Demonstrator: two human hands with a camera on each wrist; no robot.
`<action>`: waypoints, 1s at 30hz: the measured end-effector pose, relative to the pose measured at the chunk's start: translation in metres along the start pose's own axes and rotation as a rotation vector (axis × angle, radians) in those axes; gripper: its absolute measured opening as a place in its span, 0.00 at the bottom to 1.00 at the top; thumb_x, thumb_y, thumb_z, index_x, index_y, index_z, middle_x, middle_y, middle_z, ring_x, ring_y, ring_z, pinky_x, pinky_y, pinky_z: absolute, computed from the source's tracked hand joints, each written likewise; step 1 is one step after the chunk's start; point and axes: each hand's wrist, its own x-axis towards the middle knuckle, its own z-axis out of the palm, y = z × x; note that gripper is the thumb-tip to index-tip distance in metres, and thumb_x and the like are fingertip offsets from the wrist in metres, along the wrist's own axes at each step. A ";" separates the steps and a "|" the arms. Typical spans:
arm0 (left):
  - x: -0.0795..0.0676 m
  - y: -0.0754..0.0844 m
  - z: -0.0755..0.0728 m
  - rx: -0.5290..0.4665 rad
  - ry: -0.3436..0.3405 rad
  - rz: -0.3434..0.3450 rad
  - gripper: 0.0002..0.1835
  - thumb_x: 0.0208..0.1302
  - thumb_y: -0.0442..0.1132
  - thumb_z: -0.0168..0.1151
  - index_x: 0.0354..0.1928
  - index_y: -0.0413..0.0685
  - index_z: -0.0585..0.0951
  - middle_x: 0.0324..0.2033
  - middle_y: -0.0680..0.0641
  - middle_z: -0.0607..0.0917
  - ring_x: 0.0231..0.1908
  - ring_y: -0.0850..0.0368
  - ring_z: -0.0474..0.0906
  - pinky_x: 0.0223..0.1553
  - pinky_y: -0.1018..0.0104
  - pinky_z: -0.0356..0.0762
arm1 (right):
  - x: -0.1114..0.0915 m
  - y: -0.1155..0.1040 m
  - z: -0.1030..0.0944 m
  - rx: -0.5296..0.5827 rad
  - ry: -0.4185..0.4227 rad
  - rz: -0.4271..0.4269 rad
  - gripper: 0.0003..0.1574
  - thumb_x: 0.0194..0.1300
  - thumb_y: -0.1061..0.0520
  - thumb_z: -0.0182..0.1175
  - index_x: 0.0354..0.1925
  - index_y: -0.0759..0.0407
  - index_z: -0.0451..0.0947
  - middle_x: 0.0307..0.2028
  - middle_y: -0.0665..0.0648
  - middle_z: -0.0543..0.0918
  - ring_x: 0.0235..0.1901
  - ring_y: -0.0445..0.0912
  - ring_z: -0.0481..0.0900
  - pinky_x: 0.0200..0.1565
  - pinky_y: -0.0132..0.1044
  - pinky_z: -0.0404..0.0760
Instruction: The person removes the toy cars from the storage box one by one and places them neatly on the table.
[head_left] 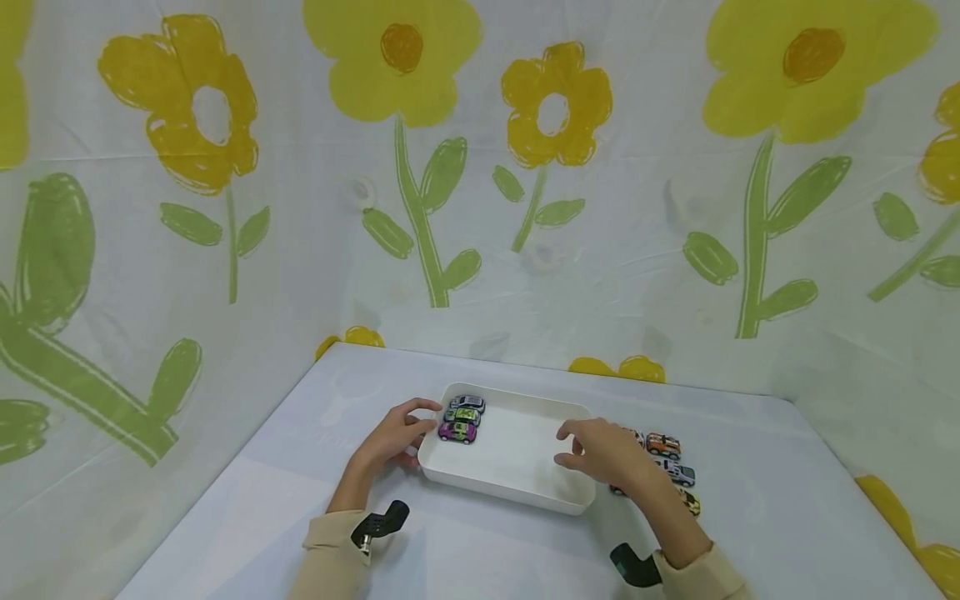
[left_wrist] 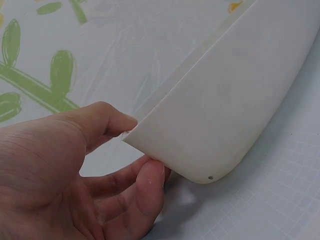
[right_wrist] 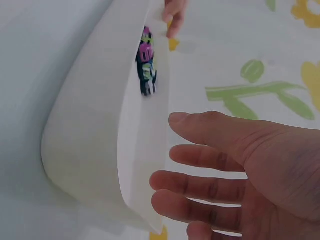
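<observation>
With our left hand pinching the tray at nine o'clock and our right hand spread, empty, near three, a sudden tug could scatter the toy cars inside at ten.

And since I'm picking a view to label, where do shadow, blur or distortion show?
Head: soft light, no strong glare on the white rectangular tray; left wrist: a soft shadow on the white tabletop beside the left hand; right wrist: the purple, green and silver toy cars look slightly blurred, and the tray looks bowed, perhaps from lens distortion.
</observation>
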 end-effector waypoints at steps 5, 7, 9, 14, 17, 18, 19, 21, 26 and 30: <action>-0.001 -0.001 0.000 -0.005 -0.001 0.001 0.19 0.68 0.43 0.59 0.60 0.59 0.75 0.44 0.42 0.83 0.30 0.53 0.82 0.20 0.63 0.82 | 0.008 -0.014 0.009 0.021 -0.022 -0.035 0.20 0.58 0.47 0.70 0.48 0.52 0.82 0.30 0.49 0.82 0.27 0.42 0.74 0.31 0.35 0.78; 0.000 -0.001 0.000 -0.008 -0.002 -0.001 0.19 0.67 0.43 0.59 0.60 0.59 0.75 0.43 0.42 0.83 0.29 0.53 0.82 0.20 0.63 0.82 | 0.011 -0.019 0.011 0.025 -0.032 -0.046 0.20 0.58 0.47 0.70 0.48 0.52 0.82 0.30 0.50 0.83 0.27 0.42 0.74 0.31 0.35 0.79; 0.000 -0.001 0.000 -0.008 -0.003 0.000 0.19 0.68 0.43 0.59 0.60 0.59 0.75 0.43 0.42 0.83 0.30 0.53 0.82 0.20 0.63 0.82 | 0.016 -0.024 0.012 0.032 -0.041 -0.054 0.20 0.58 0.48 0.70 0.48 0.53 0.82 0.31 0.51 0.83 0.28 0.43 0.75 0.31 0.35 0.79; 0.002 -0.002 0.000 -0.001 0.004 0.000 0.19 0.68 0.43 0.59 0.60 0.60 0.75 0.44 0.42 0.83 0.30 0.53 0.82 0.20 0.63 0.82 | 0.030 -0.037 0.011 0.046 -0.044 -0.068 0.20 0.58 0.47 0.70 0.48 0.52 0.83 0.32 0.51 0.83 0.31 0.44 0.76 0.33 0.36 0.79; 0.003 -0.002 0.000 0.001 0.005 -0.004 0.19 0.68 0.43 0.59 0.60 0.60 0.75 0.45 0.42 0.83 0.31 0.53 0.82 0.21 0.63 0.82 | 0.038 -0.042 0.013 0.050 -0.052 -0.082 0.20 0.58 0.47 0.70 0.48 0.52 0.83 0.34 0.52 0.84 0.33 0.44 0.77 0.35 0.39 0.79; 0.003 -0.002 0.000 0.001 0.004 -0.004 0.19 0.68 0.43 0.59 0.60 0.60 0.75 0.45 0.42 0.83 0.31 0.53 0.82 0.21 0.63 0.82 | 0.041 -0.044 0.015 0.051 -0.057 -0.086 0.21 0.59 0.46 0.70 0.48 0.52 0.83 0.35 0.53 0.85 0.34 0.45 0.77 0.36 0.40 0.79; 0.003 -0.002 -0.001 0.001 0.003 -0.004 0.19 0.68 0.43 0.59 0.60 0.60 0.75 0.45 0.42 0.84 0.31 0.53 0.82 0.21 0.63 0.82 | 0.043 -0.045 0.016 0.053 -0.060 -0.094 0.21 0.58 0.46 0.70 0.48 0.52 0.83 0.36 0.53 0.85 0.34 0.45 0.78 0.36 0.41 0.80; 0.003 -0.001 -0.001 0.000 0.003 -0.001 0.19 0.68 0.43 0.59 0.60 0.59 0.75 0.45 0.42 0.84 0.31 0.53 0.82 0.21 0.62 0.82 | 0.048 -0.048 0.020 0.066 -0.067 -0.105 0.21 0.59 0.46 0.70 0.48 0.52 0.83 0.37 0.54 0.86 0.36 0.46 0.79 0.38 0.42 0.81; 0.003 -0.001 -0.001 -0.006 0.000 0.002 0.19 0.68 0.43 0.59 0.60 0.59 0.75 0.44 0.42 0.84 0.30 0.53 0.82 0.20 0.62 0.82 | 0.059 -0.055 0.029 0.114 -0.073 -0.141 0.21 0.60 0.46 0.69 0.49 0.54 0.83 0.39 0.56 0.86 0.38 0.48 0.81 0.41 0.45 0.82; 0.002 0.000 0.000 -0.007 -0.004 0.004 0.18 0.68 0.43 0.59 0.59 0.59 0.76 0.44 0.42 0.83 0.30 0.53 0.81 0.20 0.62 0.82 | 0.067 -0.061 0.035 0.145 -0.059 -0.160 0.21 0.60 0.47 0.69 0.49 0.55 0.82 0.41 0.57 0.86 0.39 0.49 0.81 0.42 0.45 0.83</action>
